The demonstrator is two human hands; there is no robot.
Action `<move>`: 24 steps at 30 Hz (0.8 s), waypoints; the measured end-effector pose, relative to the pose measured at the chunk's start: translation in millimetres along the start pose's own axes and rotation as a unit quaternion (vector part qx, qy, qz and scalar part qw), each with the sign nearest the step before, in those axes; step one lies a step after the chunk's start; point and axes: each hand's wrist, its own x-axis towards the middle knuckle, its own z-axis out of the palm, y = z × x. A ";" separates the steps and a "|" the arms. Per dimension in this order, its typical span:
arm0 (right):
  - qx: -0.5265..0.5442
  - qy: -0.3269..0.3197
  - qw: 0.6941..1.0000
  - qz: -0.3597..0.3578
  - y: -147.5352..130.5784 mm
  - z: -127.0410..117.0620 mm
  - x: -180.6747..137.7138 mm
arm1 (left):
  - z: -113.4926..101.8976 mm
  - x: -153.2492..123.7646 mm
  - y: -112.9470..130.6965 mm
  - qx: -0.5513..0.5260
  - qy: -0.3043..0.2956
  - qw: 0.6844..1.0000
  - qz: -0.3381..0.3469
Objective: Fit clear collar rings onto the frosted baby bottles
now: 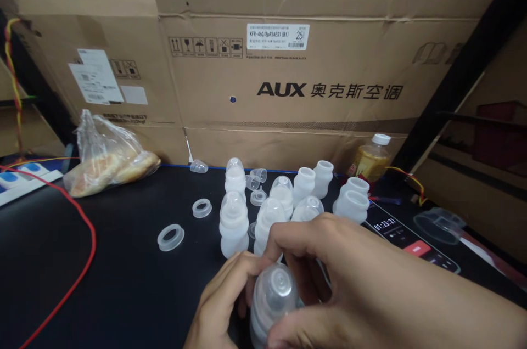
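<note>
My left hand (216, 305) and my right hand (354, 277) meet low in the middle, both wrapped around one small translucent bottle with a clear cap (272, 297). Just beyond my fingers stand several more small white bottles (233, 223), some capped (235, 173), some with open necks (323, 176). Two loose plastic rings (170, 237) (201, 208) lie on the black table (123, 283) to the left of the group. Loose clear caps (198, 166) (258, 175) lie near the back.
A plastic bag holding bread (107, 159) sits at the back left. A red wire (80, 261) curves across the left side. A phone showing a timer (411, 239) lies at the right beside a yellow drink bottle (370, 159). Big cardboard boxes (313, 80) wall off the back.
</note>
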 end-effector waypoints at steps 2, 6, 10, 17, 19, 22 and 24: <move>0.000 0.001 1.000 -0.006 0.6 0.5 0.6 | -1.3 -0.3 -1.7 0.002 0.000 1.000 0.002; 0.010 -0.003 1.000 -0.007 2.6 -4.0 -0.4 | -2.9 -1.0 -3.6 -0.020 -0.008 1.000 0.007; 0.007 -0.039 0.999 0.013 4.8 -12.4 -1.3 | -2.5 1.5 2.4 -0.019 -0.001 1.000 -0.012; 0.019 -0.057 0.998 0.018 7.1 -13.6 -3.2 | -0.9 3.9 8.8 -0.017 0.013 1.000 -0.016; 0.025 -0.056 0.998 0.026 5.8 -12.4 -3.8 | -1.6 4.2 8.2 -0.019 0.007 1.000 -0.013; 0.020 -0.065 0.998 0.020 3.2 -12.5 -2.7 | -2.7 3.9 6.7 -0.015 0.000 1.000 -0.013; 0.004 -0.070 0.998 -0.001 3.0 -13.2 -1.2 | -2.9 3.2 5.4 -0.014 -0.002 1.000 -0.014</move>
